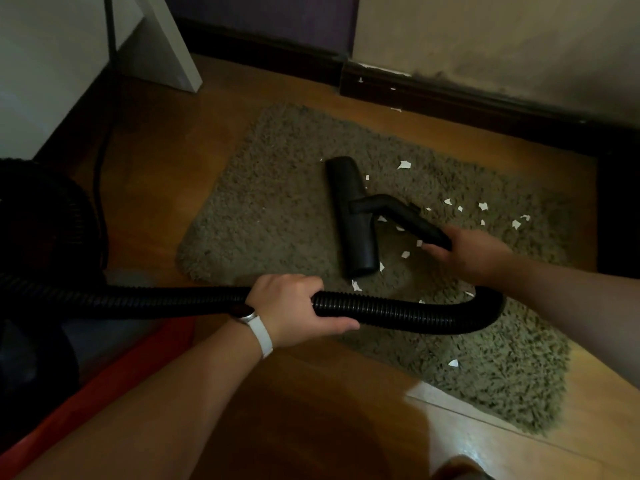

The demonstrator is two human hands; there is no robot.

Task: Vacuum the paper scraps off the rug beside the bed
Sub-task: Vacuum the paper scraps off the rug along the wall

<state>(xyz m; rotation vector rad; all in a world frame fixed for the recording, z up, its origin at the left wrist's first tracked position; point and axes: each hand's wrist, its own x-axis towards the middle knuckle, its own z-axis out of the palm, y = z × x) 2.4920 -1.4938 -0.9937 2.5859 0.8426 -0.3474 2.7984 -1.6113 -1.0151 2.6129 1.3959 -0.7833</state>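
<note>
— Starting at our left: the vacuum body (41,237) sits dark at the frame's edge, and the ribbed hose (398,311) runs from it across the wooden floor (311,410). How will that hose behave?

— Soft and springy, we'd judge; it bends in a loop already. Our left hand (294,310) is wrapped fully around it, fingers curled over the top and thumb underneath, so we can feed slack without it dragging.

— And the stiff part?

— The nozzle head (351,216) lies flat on the shaggy rug (277,209), and its rigid neck runs back into our right hand (464,251), fingers closed around the neck's rear end. That's the place to steer from: light plastic, we'd guess, easy to push and pull.

— The paper scraps (483,206)?

— Mostly right of the head, scattered on the rug, some just beside the nozzle, one near the rug's close edge. Featherlight; the deep pile may grip them, so slow passes seem wise.

— Room to move?

— Open pile to the left of the head. Farther right the dark skirting board (485,102) hems the rug's far side, and a dark edge stands at the rug's right end, so strokes there must be short.
</note>
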